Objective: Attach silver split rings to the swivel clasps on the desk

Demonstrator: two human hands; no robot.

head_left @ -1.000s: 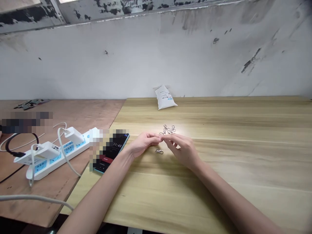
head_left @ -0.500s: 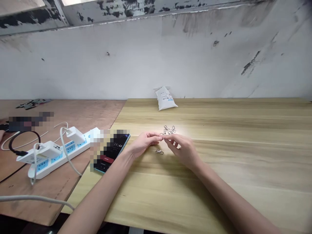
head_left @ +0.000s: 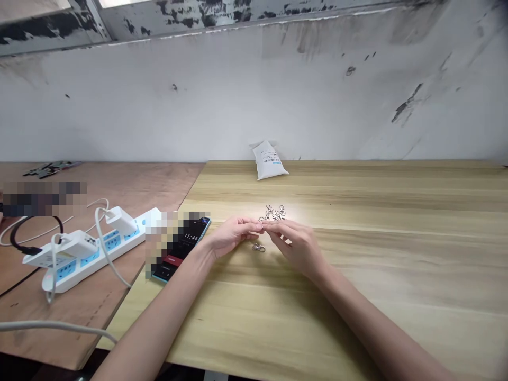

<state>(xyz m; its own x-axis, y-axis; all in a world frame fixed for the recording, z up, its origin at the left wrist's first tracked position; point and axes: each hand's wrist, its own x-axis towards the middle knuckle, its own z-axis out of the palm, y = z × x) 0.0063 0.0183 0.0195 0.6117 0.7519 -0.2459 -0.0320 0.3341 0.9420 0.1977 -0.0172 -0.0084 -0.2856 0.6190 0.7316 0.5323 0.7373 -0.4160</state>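
Just above the wooden table, my left hand [head_left: 237, 236] and my right hand [head_left: 296, 247] meet at the fingertips. Both are closed in a pinch on one small shiny metal piece [head_left: 262, 226], mostly covered by the fingers, so its exact kind is hidden. Right below the fingertips lies a silver swivel lobster clasp [head_left: 259, 247], flat on the tabletop. Beyond my fingers is a small pile of similar silver clasps [head_left: 274, 212], partly hidden by my right hand.
A white plastic packet [head_left: 270, 161] lies near the wall. Left of my left forearm rests a phone [head_left: 184, 246] with a lit screen. Farther left, a white power strip [head_left: 107, 246] with chargers and cables [head_left: 107, 248] sits on a brown table [head_left: 159, 180].
My fingertips have shifted slightly on the small metal piece, and the right fingers now lie a bit flatter over it. The clasps on the table have stayed put.
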